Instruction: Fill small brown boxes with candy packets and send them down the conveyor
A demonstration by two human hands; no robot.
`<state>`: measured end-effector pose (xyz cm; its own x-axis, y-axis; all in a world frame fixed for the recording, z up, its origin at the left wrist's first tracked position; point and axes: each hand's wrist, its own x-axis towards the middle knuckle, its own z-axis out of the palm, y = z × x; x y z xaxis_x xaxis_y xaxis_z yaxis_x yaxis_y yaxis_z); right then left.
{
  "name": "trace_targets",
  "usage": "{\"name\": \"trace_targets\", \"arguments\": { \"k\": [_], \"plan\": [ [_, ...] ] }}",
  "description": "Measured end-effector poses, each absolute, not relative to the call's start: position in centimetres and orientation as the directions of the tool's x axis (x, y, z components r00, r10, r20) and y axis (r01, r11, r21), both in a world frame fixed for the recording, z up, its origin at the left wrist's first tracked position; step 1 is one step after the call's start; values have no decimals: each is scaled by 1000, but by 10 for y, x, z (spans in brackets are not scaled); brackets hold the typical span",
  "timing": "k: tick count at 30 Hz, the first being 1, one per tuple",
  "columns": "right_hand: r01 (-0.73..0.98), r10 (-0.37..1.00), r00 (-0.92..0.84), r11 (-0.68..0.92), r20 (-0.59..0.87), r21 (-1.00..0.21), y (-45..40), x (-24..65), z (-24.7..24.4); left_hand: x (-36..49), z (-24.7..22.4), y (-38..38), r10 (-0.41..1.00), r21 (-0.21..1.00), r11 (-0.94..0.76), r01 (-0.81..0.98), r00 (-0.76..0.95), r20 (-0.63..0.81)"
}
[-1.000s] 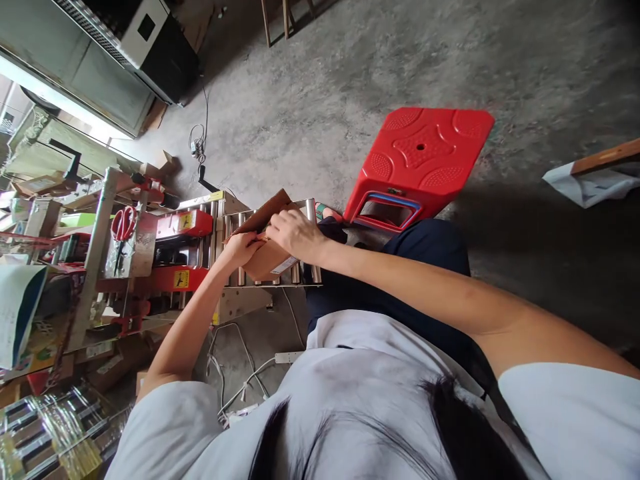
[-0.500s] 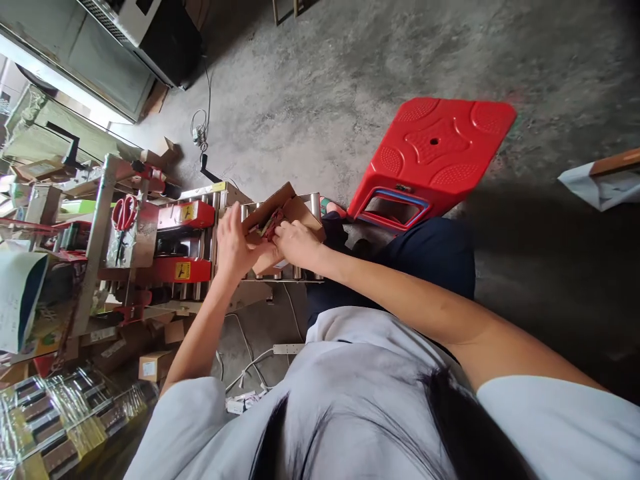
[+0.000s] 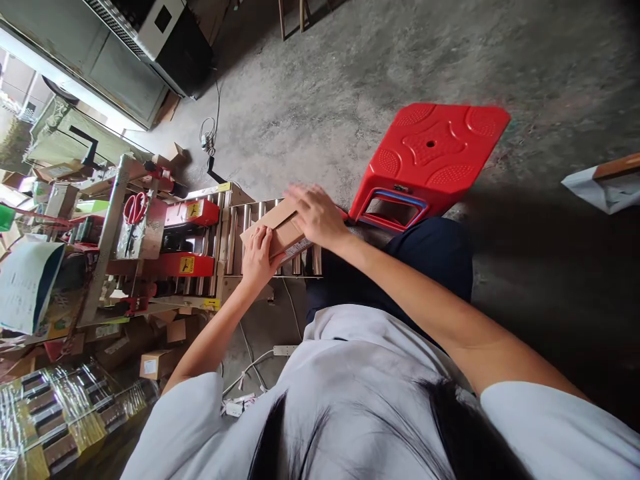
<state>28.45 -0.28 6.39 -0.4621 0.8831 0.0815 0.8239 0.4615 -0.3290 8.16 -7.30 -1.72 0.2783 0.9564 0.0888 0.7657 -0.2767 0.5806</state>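
Note:
A small brown cardboard box point(image 3: 285, 238) sits at a slant on the roller conveyor point(image 3: 233, 240). Its top flaps are folded down, with a narrow dark gap between them; what is inside is hidden. My left hand point(image 3: 257, 259) grips the near left part of the box, fingers over the flap and thumb along the side. Across the right end lies my right hand point(image 3: 320, 217), palm down with fingers stretched out over the flap, their tips smeared by motion. A printed label point(image 3: 297, 249) shows on the side facing me.
Left of the rollers stands a taping machine with red side guides point(image 3: 193, 212) and red scissors point(image 3: 135, 208) on its frame. A red plastic stool point(image 3: 430, 143) is at the right. Cables and a power strip point(image 3: 286, 350) lie on the floor. Wrapped packages point(image 3: 60, 420) fill the lower left.
The box flaps were up with dark red contents showing; now they are folded down. My right hand has come out of the box onto its top, and my left hand has moved right and down.

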Motion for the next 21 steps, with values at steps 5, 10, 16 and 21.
{"name": "trace_targets", "arguments": {
  "k": [5, 10, 16, 21],
  "plan": [
    [947, 918, -199, 91, -344, -307, 4, 298, 63, 141, 2, -69, 990, 591, -120, 798, 140, 12],
    [899, 903, -24, -168, -428, -404, -33, 308, 50, 205, 16, -52, 983, 659, -170, 733, 173, 62],
    [625, 889, -60, -321, -453, -712, -53, 333, 31, 190, 5, -44, 982, 686, -167, 708, 182, 52],
    [500, 820, -43, -477, -571, -723, -69, 369, 10, 74, -38, -30, 991, 577, -130, 806, 100, 84]
  ]
}}
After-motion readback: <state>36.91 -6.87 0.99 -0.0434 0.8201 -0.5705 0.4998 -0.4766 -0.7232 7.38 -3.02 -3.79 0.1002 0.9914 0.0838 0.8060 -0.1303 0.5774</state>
